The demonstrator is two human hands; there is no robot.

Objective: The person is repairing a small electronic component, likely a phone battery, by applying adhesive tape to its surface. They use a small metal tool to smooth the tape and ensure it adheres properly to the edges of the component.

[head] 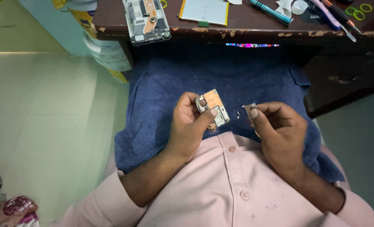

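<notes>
1. The left hand [190,126] gripped a small rectangular circuit board with an orange patch and silver shields [213,108], thumb across its lower face, fingers curled behind.
2. The board's long axis ran from about 11 o'clock to 5 o'clock, over the dark blue towel [161,84] on the lap.
3. The right hand [279,128] pinched a small grey metal piece [250,108] between thumb and forefinger.
4. That piece sat at 3 o'clock from the board, near but apart; a tiny loose part [237,114] lay between them.
5. At 12 o'clock, an opened phone frame [146,20] rested on the worn brown desk [237,32].
</notes>
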